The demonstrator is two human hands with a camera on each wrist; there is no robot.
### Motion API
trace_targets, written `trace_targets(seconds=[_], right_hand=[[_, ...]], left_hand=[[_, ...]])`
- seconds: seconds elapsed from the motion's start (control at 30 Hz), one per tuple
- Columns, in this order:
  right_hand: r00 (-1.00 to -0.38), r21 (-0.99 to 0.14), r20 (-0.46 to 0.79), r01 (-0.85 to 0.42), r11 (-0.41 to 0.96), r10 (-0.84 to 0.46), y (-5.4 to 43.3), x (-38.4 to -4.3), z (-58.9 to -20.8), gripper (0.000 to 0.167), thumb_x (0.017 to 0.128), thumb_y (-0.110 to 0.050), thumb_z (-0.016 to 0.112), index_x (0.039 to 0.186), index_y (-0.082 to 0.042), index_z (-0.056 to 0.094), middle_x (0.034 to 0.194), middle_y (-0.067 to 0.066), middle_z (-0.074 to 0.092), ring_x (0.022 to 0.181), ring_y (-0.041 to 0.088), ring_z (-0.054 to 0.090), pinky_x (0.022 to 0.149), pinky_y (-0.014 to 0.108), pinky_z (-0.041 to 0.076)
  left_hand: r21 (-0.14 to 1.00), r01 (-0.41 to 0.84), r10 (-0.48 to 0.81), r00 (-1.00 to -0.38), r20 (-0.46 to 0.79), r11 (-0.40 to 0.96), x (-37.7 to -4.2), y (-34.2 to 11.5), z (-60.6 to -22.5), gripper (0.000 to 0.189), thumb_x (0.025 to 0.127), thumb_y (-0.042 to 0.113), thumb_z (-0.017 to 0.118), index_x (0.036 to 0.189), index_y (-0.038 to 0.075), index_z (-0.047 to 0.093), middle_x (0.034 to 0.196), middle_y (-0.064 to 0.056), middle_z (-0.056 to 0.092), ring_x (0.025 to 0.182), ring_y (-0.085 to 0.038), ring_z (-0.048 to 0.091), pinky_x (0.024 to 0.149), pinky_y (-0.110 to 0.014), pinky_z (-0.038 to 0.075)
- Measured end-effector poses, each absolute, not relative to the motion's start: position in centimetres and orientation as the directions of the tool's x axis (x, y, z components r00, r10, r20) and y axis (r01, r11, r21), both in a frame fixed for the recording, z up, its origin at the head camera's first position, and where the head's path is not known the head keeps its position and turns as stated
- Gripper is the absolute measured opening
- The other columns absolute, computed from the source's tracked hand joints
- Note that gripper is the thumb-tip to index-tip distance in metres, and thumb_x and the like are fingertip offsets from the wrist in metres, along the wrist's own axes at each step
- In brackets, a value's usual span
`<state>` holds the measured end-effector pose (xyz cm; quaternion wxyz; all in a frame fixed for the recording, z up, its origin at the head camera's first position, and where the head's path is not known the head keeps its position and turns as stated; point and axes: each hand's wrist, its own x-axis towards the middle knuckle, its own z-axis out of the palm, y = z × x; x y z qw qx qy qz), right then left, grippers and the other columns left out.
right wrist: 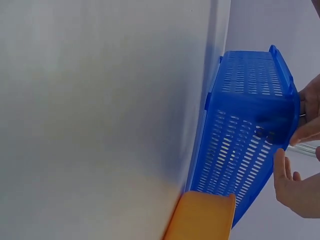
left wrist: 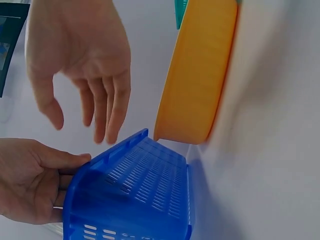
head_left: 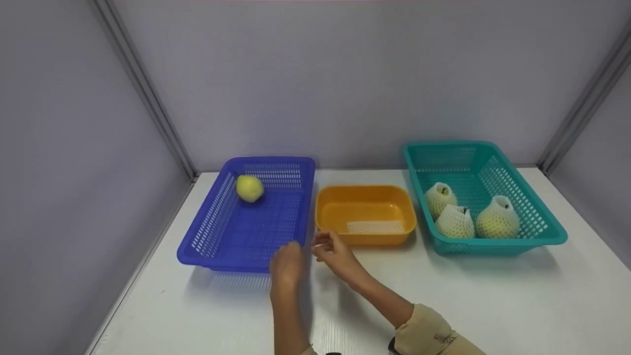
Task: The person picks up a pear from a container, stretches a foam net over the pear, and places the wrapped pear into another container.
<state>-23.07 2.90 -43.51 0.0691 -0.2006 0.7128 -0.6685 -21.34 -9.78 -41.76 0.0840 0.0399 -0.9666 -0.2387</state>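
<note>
My left hand [head_left: 287, 264] is at the near right corner of the blue basket [head_left: 308, 197]. In the left wrist view the thumb of this left hand [left wrist: 30, 182] meets the basket's rim, while its fingertips are hidden behind it. Whether they grip the rim cannot be told. A bare yellow pear [head_left: 250, 188] lies at the back left inside this basket. Just right of the corner, my right hand [head_left: 335, 254] hovers in front of the orange tub [head_left: 365, 239], its fingers loosely bent and holding nothing visible. White foam netting [head_left: 375, 227] lies in the tub.
On the right stands a green basket [head_left: 535, 202] with three netted pears [head_left: 498, 219] inside. All the containers share a white table [head_left: 493, 301]. Grey panels [head_left: 315, 88] rise behind and at both sides of it.
</note>
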Motion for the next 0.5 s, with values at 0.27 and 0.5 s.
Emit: trace_targets(seconds=[0.27,0.5], right_hand=[[-0.933,-0.991,0.111,-0.131,0.037,-0.341,1.3,-24.2,-46.1,0.041,0.092,-0.01,0.051,0.127,0.006,0.038,0.127,0.024,0.044,0.106,0.032,0.051,0.083,0.036,0.047],[-0.952,-0.999,0.045,-0.047,-0.002,-0.303,0.0,-24.5,-46.4,0.052,0.093,-0.011,0.05,0.135,0.01,0.029,0.132,0.028,0.038,0.113,0.036,0.046,0.083,0.037,0.047]], left_hand=[[0.49,0.0,-0.107,-0.976,0.189,0.872,-21.6,-9.2,-42.3,0.009,0.081,0.004,0.059,0.077,-0.004,0.062,0.073,-0.018,0.062,0.07,-0.038,0.061,0.059,-0.047,0.047],[0.477,0.017,-0.098,-0.971,0.216,0.879,-21.7,-9.0,-42.3,0.01,0.082,-0.003,0.055,0.085,-0.007,0.063,0.075,-0.019,0.062,0.071,-0.037,0.061,0.06,-0.046,0.049]])
